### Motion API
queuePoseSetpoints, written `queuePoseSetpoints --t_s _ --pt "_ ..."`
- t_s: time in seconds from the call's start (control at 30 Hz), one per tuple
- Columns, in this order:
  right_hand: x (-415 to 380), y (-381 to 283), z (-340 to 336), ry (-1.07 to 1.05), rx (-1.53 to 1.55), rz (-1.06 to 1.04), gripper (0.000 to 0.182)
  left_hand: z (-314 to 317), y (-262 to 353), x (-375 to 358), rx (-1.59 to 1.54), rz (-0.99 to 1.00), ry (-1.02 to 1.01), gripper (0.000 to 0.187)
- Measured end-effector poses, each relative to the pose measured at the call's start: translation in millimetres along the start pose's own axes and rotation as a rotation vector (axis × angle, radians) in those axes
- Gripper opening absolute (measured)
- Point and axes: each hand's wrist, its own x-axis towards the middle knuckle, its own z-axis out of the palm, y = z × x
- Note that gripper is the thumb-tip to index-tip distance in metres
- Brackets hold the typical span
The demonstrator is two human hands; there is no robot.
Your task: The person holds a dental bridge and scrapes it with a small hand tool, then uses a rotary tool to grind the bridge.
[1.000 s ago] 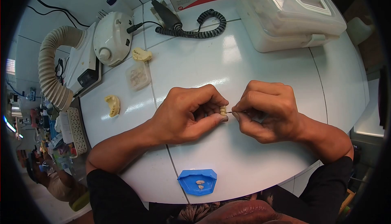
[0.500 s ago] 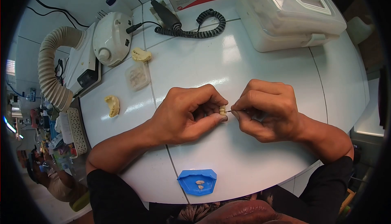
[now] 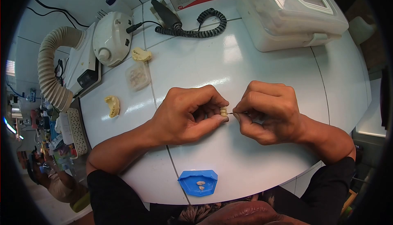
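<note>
Your left hand (image 3: 190,112) pinches 1 yellowish piece (image 3: 223,111) | your right hand (image 3: 268,112), fingers curled, grips 1 thin tool (image 3: 233,113) | 2 bits (image 3: 200,185) in 1 blue tray (image 3: 208,176)

Right hand (image 3: 268,112) and its thin tool (image 3: 231,113) slightly lower than a moment ago.

Here's the white tabletop (image 3: 254,167), with a blue dish (image 3: 206,188) of small pieces by its near edge! Pale yellow casts (image 3: 112,106) and a small clear box (image 3: 138,76) line the left side, while a translucent case (image 3: 286,16) fills the far right corner.
</note>
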Motion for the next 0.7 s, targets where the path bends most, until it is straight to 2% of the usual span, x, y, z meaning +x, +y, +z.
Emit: queuePoseSetpoints --t_s 0.37,0.47,0.7 --pt "1 3 -1 -0.05 -0.204 -0.053 0.019 4 -6 -2 0.015 0.04 0.147 0.025" --pt "-1 4 1 -0.045 -0.197 -0.043 0.018 4 -10 -2 0.038 0.072 0.147 0.025" --pt "-4 5 1 -0.059 -0.151 -0.009 0.019 0 -5 -4 0.034 -0.003 0.081 0.027"
